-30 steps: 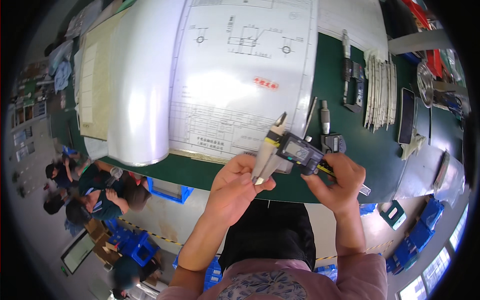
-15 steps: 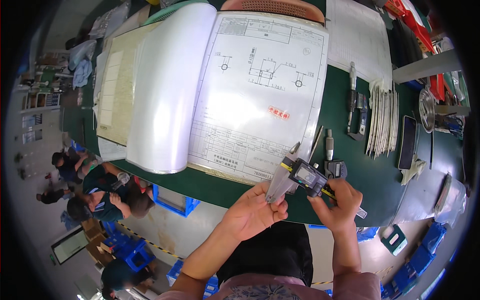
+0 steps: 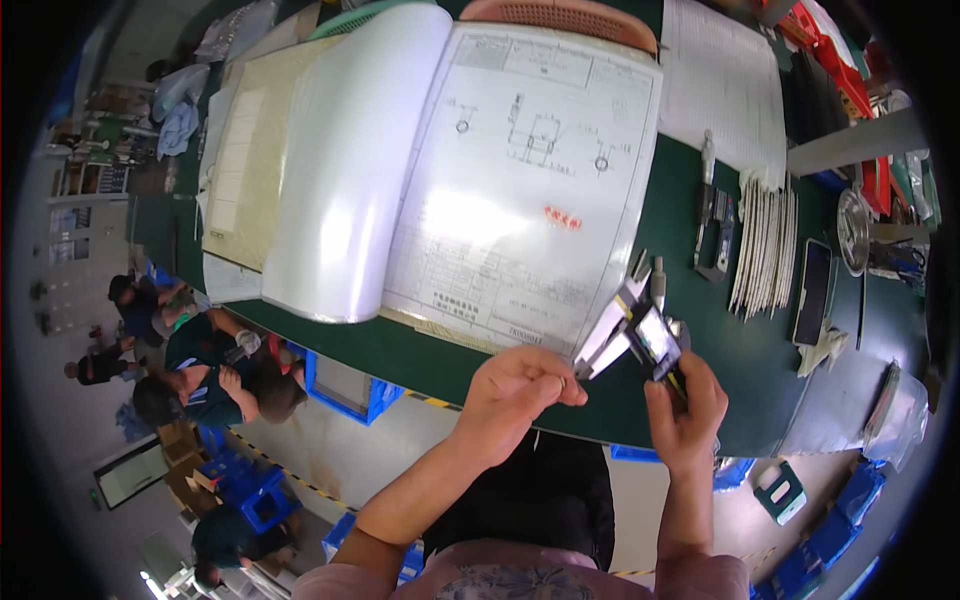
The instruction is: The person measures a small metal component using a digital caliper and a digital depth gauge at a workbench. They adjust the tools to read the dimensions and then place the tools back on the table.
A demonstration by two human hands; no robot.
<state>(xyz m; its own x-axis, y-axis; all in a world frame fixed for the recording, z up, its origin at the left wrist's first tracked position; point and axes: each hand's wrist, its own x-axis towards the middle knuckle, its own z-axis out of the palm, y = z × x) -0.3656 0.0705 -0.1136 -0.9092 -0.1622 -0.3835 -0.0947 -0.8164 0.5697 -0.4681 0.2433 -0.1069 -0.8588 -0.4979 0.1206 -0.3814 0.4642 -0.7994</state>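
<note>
My right hand (image 3: 683,408) grips a digital caliper (image 3: 640,332) by its slider and beam, above the front edge of the green table (image 3: 720,370). My left hand (image 3: 515,388) is closed with fingertips pinched right at the caliper's jaws (image 3: 598,352); whatever small thing sits between them is hidden. A large sheet with a technical drawing (image 3: 520,190) lies on the table just beyond the hands, part of a thick bound stack whose pages curl over to the left.
A second caliper (image 3: 715,225), a stack of thin metal plates (image 3: 765,250), a dark phone (image 3: 812,290) and a round metal disc (image 3: 852,230) lie to the right. Red bins (image 3: 835,50) stand far right. Several people crouch on the floor at left (image 3: 200,360); blue crates (image 3: 345,385) sit below the table.
The view has tilted so hands and caliper sit lower and further right. The caliper stays in my right hand; my left fingers stay at its jaws.
</note>
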